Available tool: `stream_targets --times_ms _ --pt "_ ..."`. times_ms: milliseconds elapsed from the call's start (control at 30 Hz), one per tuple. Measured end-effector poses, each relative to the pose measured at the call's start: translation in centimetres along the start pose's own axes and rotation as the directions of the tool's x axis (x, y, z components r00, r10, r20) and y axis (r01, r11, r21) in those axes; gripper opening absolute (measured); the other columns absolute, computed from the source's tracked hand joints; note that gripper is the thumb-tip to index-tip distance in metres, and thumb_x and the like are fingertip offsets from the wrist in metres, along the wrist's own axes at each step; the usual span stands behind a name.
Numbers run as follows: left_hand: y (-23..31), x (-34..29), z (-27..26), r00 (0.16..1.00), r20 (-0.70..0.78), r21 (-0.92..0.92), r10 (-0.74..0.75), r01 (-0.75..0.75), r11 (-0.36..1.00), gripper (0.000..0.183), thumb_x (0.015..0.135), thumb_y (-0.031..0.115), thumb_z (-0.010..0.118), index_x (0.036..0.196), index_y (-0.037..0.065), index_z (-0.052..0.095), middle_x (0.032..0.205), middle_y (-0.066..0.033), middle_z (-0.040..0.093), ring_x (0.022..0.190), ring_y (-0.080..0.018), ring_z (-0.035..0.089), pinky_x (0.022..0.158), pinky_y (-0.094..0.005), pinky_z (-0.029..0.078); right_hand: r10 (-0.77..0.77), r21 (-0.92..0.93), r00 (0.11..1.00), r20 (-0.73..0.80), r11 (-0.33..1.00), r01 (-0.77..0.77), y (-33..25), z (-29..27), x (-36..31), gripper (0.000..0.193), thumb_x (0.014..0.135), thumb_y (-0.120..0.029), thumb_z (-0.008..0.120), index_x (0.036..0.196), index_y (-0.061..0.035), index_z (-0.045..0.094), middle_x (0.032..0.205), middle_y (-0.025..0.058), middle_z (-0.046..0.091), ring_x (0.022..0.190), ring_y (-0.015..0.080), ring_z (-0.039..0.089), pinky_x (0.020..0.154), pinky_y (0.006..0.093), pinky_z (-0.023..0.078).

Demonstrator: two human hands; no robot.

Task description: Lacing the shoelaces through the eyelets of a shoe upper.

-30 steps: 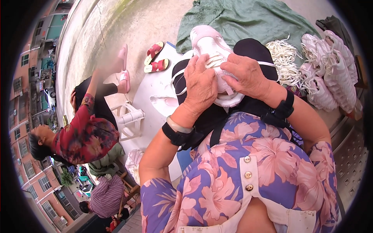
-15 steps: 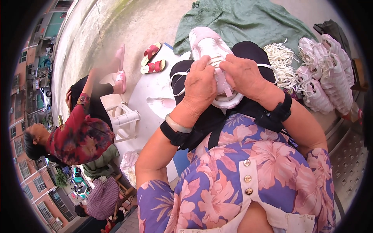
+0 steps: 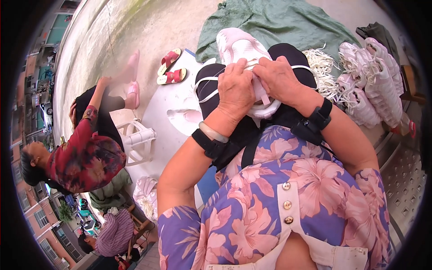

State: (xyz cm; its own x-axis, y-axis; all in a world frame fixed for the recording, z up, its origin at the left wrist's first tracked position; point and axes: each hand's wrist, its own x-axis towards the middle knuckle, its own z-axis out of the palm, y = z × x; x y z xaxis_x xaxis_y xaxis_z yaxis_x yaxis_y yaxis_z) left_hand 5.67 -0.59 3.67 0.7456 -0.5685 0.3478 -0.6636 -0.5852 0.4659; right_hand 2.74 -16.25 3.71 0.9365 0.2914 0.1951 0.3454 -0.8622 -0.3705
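A white and pink sneaker (image 3: 240, 45) rests on my lap between my dark-clad knees, its toe pointing away from me. My left hand (image 3: 236, 87) is closed at the left side of its lacing, fingers bent over the eyelets. Opposite it, my right hand (image 3: 280, 82) pinches at the right side, close to the tongue. A white shoelace (image 3: 206, 79) loops out past each side of the shoe over my knees. My fingertips are partly hidden, and the fingers cover much of the lacing. The pink pull tab and padded collar face me.
A bundle of white laces (image 3: 323, 72) and a pile of white-pink sneakers (image 3: 371, 85) lie at right. A green cloth (image 3: 270, 22) spreads beyond. Red sandals (image 3: 171, 76) and a white plastic stool (image 3: 139, 137) are at left, near a seated person (image 3: 85, 157).
The whole view has shifted slightly. My hands stay on the sneaker's lacing, and the fingers have moved a little. The seated person's hand at left has shifted slightly.
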Motion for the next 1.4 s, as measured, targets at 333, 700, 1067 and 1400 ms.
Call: stream_targets --times_ms 333,700,1067,1400 --pt "0.2 1.3 -1.1 0.985 0.166 -0.152 -0.055 0.08 0.985 0.014 0.067 0.006 0.055 0.078 -0.001 0.059 0.121 -0.0245 0.052 0.107 -0.039 0.053 0.092 -0.0409 0.043 0.091 0.013 0.996 -0.022 0.996 -0.091 0.8 -1.8 -0.9 0.008 0.079 -0.007 0.053 0.087 -0.0077 0.052 0.083 0.0108 0.056 0.075 0.028 0.058 0.068 0.0411 0.036" --pt "0.0 2.0 -1.8 0.984 0.158 -0.145 0.086 -0.063 0.987 0.013 0.068 0.012 0.067 0.074 0.002 0.062 0.121 -0.0231 0.053 0.11 -0.038 0.051 0.092 -0.0427 0.041 0.46 0.159 0.882 -0.1 0.883 -0.442 9.5 -9.6 -13.5 0.008 0.086 -0.011 0.047 0.087 -0.003 0.047 0.08 0.0154 0.05 0.077 0.0347 0.052 0.068 0.0401 0.042" --pt "0.1 1.7 -2.7 0.956 0.293 -0.136 0.008 0.034 0.99 0.014 0.065 0.008 0.06 0.077 0.001 0.059 0.127 -0.021 0.049 0.11 -0.0357 0.052 0.093 -0.0391 0.042 -0.046 -0.029 0.983 -0.178 0.999 0.041 3.7 -5.6 -5.9 0.014 0.071 -0.01 0.059 0.083 -0.0071 0.053 0.081 0.0088 0.053 0.072 0.027 0.055 0.063 0.0362 0.041" --pt "-0.2 2.0 -2.9 0.967 0.248 -0.124 -0.057 0.09 0.988 0.013 0.062 0.005 0.062 0.075 0.002 0.058 0.125 -0.0221 0.05 0.114 -0.0333 0.049 0.096 -0.0362 0.037 -0.068 -0.183 0.969 -0.236 0.983 0.025 7.8 -4.9 -8.6 0.011 0.068 -0.009 0.06 0.076 -0.0077 0.053 0.073 0.0068 0.05 0.069 0.0238 0.054 0.065 0.0345 0.038"
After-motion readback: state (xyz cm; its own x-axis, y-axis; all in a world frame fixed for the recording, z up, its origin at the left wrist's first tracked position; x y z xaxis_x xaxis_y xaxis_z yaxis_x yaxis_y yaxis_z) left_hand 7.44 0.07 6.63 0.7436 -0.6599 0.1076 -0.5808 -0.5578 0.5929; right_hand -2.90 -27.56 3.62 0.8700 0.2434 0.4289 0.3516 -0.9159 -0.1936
